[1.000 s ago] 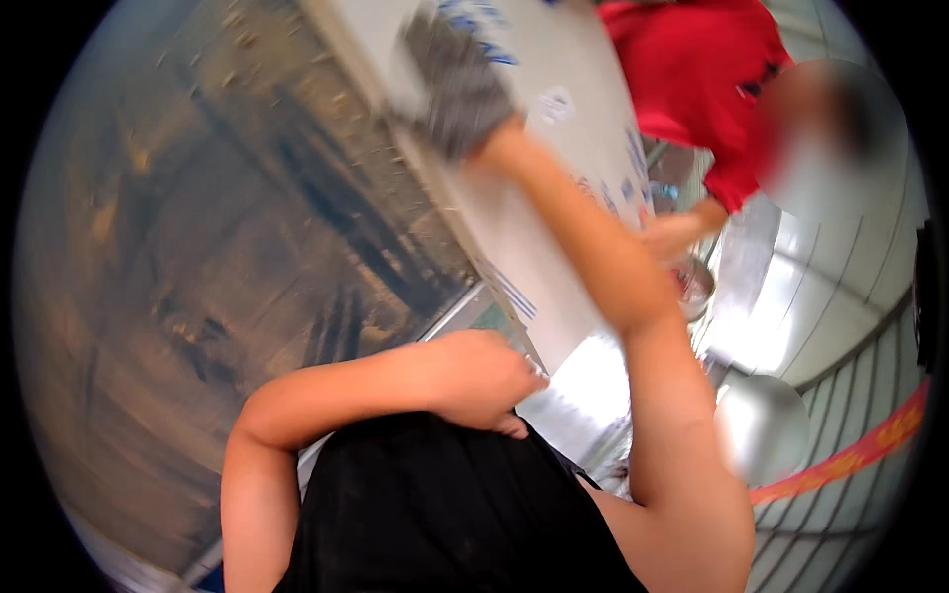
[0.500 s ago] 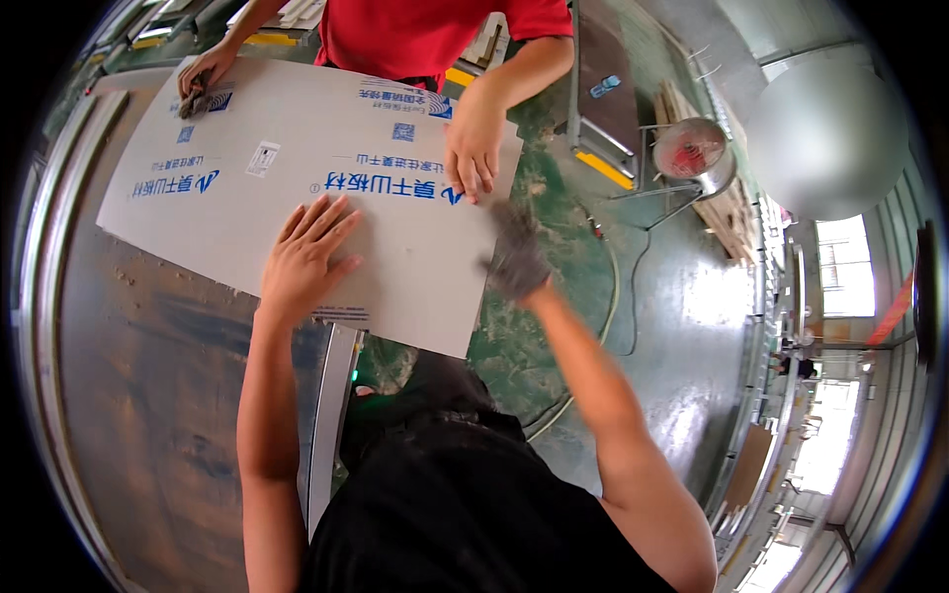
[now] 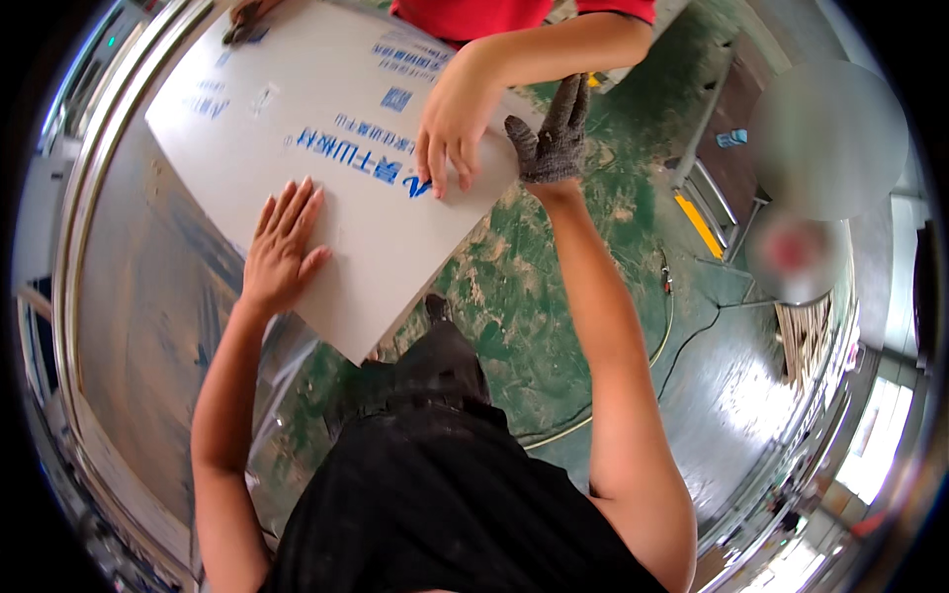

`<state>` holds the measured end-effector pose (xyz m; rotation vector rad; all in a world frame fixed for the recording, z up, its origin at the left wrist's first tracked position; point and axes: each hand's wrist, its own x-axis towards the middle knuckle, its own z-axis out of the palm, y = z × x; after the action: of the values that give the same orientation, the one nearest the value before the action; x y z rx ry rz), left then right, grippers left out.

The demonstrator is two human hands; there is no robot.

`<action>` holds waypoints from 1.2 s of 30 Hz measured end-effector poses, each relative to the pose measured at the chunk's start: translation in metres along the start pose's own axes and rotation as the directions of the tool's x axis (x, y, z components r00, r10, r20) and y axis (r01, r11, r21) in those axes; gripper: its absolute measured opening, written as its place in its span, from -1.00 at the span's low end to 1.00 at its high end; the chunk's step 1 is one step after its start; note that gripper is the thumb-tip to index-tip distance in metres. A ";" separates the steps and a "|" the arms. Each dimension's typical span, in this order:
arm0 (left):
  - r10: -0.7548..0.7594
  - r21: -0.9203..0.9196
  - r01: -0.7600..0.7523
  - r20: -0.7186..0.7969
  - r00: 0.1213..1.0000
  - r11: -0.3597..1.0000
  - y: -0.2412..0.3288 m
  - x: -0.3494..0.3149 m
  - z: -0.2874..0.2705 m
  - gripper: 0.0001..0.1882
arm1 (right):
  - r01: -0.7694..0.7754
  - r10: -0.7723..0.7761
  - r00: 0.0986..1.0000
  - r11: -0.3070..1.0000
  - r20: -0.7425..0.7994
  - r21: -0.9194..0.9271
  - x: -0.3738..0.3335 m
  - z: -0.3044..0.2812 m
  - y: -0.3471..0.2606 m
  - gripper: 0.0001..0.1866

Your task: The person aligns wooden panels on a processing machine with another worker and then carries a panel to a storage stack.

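Clock positions were read from the centre of the view. The green, dusty floor [image 3: 504, 257] spread through the middle and toward 3 o'clock. The worn brown table [image 3: 148, 296] stood at 9, and my black shirt [image 3: 425, 504] filled 6. The white panel [image 3: 341, 227], printed in blue, lay toward 11, its left part over the table and its near corner, at 8, over the floor. A co-worker in a red shirt [image 3: 474, 15] stood at 12, across the panel from me. At 2 stood a dark-topped stand [image 3: 732, 183] with a yellow edge. Wood strips [image 3: 804, 336] lay at 3.

My left hand [image 3: 287, 252], bare, lay flat on the panel between 9 and 10, fingers spread, gripping nothing. My right hand [image 3: 552, 143], in a grey glove, was open at 1, thumb apart from the straightened fingers, just beside the panel's right edge; I could not tell whether it touched. The co-worker's near hand [image 3: 455, 124] was on the panel at 12. A small blue object [image 3: 732, 138] sat on the stand.
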<state>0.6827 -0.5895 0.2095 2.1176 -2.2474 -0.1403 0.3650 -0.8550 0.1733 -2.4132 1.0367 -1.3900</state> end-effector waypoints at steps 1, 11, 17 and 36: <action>-0.015 0.009 0.015 0.001 1.000 1.000 0.000 0.001 0.000 -0.19 | 0.092 -0.072 0.987 0.987 0.145 -0.132 -0.003 -0.001 -0.010 0.02; -0.052 0.057 0.049 0.048 0.998 0.997 0.003 0.003 0.001 -0.13 | -0.137 -0.430 0.565 0.793 0.704 0.594 -0.159 0.025 -0.256 0.17; -0.089 0.039 0.088 0.025 0.996 0.995 0.003 0.000 0.005 -0.11 | 0.334 -0.660 0.481 0.746 0.577 0.575 -0.177 0.034 -0.275 0.12; -0.391 -0.455 0.401 0.120 0.913 0.795 0.154 -0.361 0.111 -0.23 | 0.700 -0.302 0.589 0.654 0.749 -0.287 -0.075 0.027 -0.119 -0.21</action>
<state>0.5405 -0.2171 0.1234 2.2522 -1.5168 -0.6563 0.4197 -0.7238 0.1615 -3.4616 0.5669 -0.1439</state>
